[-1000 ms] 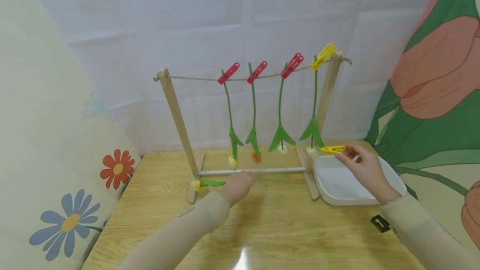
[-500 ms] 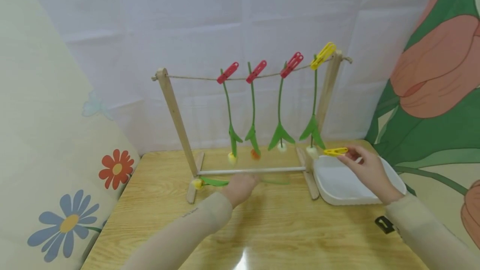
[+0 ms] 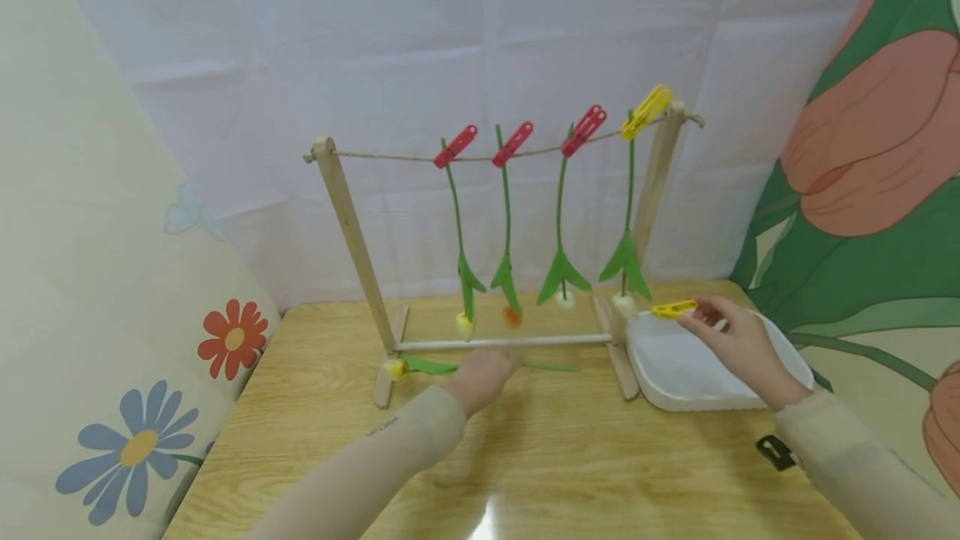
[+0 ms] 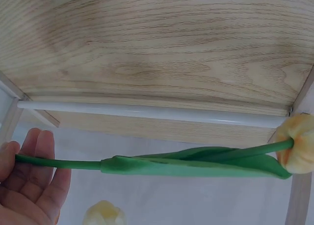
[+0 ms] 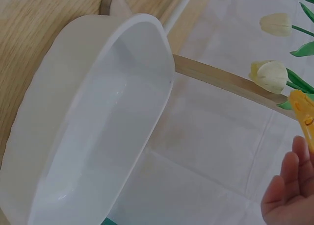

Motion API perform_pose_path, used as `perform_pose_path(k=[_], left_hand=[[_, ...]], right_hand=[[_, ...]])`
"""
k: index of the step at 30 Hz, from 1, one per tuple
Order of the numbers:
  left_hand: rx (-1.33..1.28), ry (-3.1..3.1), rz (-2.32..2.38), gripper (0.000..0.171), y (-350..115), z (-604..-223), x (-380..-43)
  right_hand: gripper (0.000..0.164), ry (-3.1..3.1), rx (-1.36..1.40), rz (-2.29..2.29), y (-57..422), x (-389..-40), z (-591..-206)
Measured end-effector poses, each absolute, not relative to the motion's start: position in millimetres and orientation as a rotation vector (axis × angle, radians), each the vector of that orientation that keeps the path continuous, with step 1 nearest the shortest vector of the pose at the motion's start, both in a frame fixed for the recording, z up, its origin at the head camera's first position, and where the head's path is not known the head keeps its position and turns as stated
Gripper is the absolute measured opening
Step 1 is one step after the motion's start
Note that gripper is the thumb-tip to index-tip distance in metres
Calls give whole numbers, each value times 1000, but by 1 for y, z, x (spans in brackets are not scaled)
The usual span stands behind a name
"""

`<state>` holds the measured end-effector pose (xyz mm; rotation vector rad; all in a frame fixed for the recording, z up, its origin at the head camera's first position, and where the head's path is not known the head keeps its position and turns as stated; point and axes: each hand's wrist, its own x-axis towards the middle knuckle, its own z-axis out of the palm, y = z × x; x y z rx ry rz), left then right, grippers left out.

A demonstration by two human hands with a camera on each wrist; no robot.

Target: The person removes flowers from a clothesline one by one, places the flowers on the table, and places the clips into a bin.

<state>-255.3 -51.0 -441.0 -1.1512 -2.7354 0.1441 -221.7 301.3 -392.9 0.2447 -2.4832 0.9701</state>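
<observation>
My left hand (image 3: 482, 380) pinches the green stem of a yellow tulip (image 4: 196, 162) between thumb and fingers. The tulip lies level, its bloom (image 3: 395, 369) pointing left, just in front of the rack's white bar (image 3: 525, 342). My right hand (image 3: 738, 344) holds a yellow clothespin (image 3: 673, 309) by one end, over the white basin (image 3: 716, 398); in the right wrist view only part of that clothespin (image 5: 303, 110) shows. Several tulips hang bloom-down from the rope (image 3: 390, 157), held by red clothespins (image 3: 513, 144) and one yellow clothespin (image 3: 647, 112).
The wooden rack's left post (image 3: 352, 240) and right post (image 3: 658, 177) stand on feet on the wood-grain table (image 3: 540, 465). A small black object (image 3: 775, 452) lies near my right sleeve. A white cloth (image 3: 390, 40) hangs behind; flower-patterned panels flank the table.
My right hand has shifted slightly right and down with the yellow clothespin. My left hand, with the tulip, has moved a little right and then stays almost still.
</observation>
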Motion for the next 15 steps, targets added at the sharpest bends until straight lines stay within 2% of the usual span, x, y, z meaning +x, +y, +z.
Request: perform_pose_path(k=[15], left_hand=[[-1100, -2768, 222, 35, -48, -442, -255]], right_hand=[[33, -2582, 239, 956, 305, -222, -398]])
